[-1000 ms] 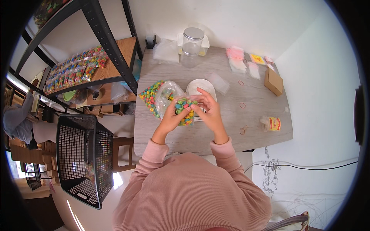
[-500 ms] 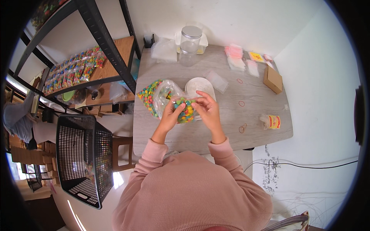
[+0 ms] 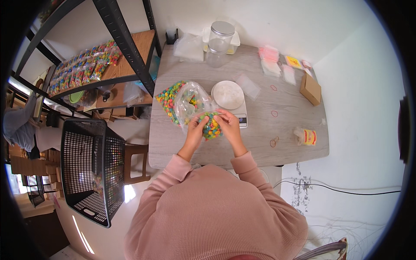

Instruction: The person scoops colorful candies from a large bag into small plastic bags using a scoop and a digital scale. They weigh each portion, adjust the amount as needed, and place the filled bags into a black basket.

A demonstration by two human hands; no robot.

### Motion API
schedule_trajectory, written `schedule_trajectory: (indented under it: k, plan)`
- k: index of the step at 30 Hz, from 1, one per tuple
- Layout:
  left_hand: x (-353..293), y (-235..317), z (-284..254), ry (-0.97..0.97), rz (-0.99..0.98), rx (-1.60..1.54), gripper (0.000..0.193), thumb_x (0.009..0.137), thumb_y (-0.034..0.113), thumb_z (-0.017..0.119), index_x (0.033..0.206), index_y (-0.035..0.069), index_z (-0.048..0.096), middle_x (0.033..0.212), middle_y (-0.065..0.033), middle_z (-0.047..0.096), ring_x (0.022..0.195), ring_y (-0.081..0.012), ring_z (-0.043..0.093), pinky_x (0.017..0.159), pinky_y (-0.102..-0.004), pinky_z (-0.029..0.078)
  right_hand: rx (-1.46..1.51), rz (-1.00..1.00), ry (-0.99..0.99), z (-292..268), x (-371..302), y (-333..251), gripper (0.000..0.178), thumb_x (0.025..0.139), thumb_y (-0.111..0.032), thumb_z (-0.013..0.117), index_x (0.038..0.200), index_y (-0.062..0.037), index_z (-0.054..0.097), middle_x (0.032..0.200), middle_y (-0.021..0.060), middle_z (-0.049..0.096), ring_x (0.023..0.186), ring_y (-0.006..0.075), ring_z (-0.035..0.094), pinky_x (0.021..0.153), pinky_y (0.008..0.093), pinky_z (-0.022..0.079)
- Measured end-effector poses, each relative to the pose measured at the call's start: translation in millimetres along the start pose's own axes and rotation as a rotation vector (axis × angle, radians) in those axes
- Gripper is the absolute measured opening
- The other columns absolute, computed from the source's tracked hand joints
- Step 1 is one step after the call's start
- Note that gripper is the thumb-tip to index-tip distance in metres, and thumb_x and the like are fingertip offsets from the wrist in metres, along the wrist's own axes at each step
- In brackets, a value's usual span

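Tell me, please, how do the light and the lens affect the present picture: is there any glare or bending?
Head view: fisheye bending, with the black basket bowed outward and dark margins at both sides; head view: bright, washed-out patches of light on the floor; head view: whitish glare on the large clear bag, while the colours inside the held bag are readable.

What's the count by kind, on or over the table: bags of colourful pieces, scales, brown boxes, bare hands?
Large bag and held bag of colourful pieces: 2
Scale: 1
Brown box: 1
Left hand and right hand: 2
Total: 6
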State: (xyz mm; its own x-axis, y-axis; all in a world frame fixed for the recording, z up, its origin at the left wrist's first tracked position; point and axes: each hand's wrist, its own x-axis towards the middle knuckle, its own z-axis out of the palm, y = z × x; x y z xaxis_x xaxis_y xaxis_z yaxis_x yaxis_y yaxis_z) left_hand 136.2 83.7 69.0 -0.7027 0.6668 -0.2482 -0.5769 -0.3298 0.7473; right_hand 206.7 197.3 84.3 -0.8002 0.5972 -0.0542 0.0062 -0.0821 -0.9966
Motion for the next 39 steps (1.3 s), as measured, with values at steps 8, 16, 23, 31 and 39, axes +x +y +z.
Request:
schedule_trajectory:
  k: [8, 16, 23, 31, 39]
  plan:
    - [4, -6, -5, 0.003, -0.026, -0.049, 0.025, 0.087, 0.013, 0.055, 0.107, 0.000, 0.052, 0.098, -0.0082, 0.059, 0.084, -0.0132, 0.059, 0.070, -0.0269, 0.048, -0.042, -0.051, 0.011, -3, 0, 13, 0.026, 0.082, -0.007, 0.062, 0.106, 0.0024, 0.057, 0.087, 0.0058, 0.064, 0.076, 0.0056, 0.056, 0.069, 0.0192, 0.045]
    - [3, -11, -7, -0.015, -0.088, -0.118, 0.024, 0.087, 0.014, 0.055, 0.107, 0.002, 0.050, 0.094, -0.0064, 0.058, 0.085, -0.0143, 0.058, 0.072, -0.0283, 0.048, 0.006, -0.001, 0.024, 2, 6, 23, 0.021, 0.084, -0.011, 0.060, 0.097, 0.0042, 0.058, 0.086, 0.0056, 0.062, 0.075, 0.0086, 0.056, 0.067, 0.0220, 0.045]
    - [4, -19, -2, 0.125, -0.025, -0.202, 0.021, 0.090, 0.015, 0.049, 0.108, 0.004, 0.048, 0.106, -0.0067, 0.055, 0.099, -0.0166, 0.053, 0.085, -0.0338, 0.042, -0.208, 0.006, -0.144, -7, 15, 23, 0.028, 0.077, -0.015, 0.063, 0.098, 0.0030, 0.059, 0.083, 0.0073, 0.063, 0.073, 0.0121, 0.057, 0.066, 0.0252, 0.045]
    - [7, -18, -4, 0.082, -0.041, -0.250, 0.023, 0.087, 0.011, 0.042, 0.108, 0.003, 0.047, 0.107, -0.0076, 0.053, 0.101, -0.0187, 0.051, 0.089, -0.0365, 0.039, -0.263, 0.061, -0.161, -1, 31, 20, 0.024, 0.076, -0.019, 0.063, 0.090, 0.0014, 0.062, 0.074, 0.0064, 0.063, 0.067, 0.0113, 0.057, 0.060, 0.0242, 0.044]
    - [11, -24, -6, 0.075, -0.084, -0.316, 0.023, 0.089, 0.012, 0.041, 0.109, 0.003, 0.046, 0.108, -0.0077, 0.052, 0.100, -0.0187, 0.051, 0.089, -0.0368, 0.039, -0.315, 0.080, -0.189, 3, 31, 7, 0.019, 0.079, -0.017, 0.062, 0.087, -0.0001, 0.063, 0.075, 0.0016, 0.062, 0.067, 0.0072, 0.054, 0.061, 0.0221, 0.043]
